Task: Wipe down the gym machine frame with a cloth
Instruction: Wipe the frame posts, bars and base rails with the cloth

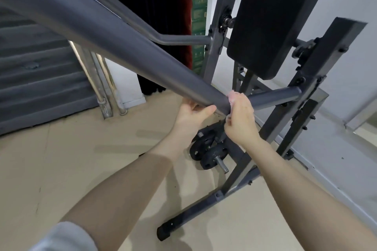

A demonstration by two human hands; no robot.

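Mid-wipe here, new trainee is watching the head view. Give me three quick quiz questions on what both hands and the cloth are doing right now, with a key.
1. True or false: the right hand holds the pale pink cloth against the grey frame tube.
2. Multiple choice: the left hand is A) on the black backrest pad, B) gripping the tube from below, beside the right hand, C) lifting the weight plates.
3. Fill in: the weight plates lie on the ____, below the hands.

Key: 1 true. 2 B. 3 floor.
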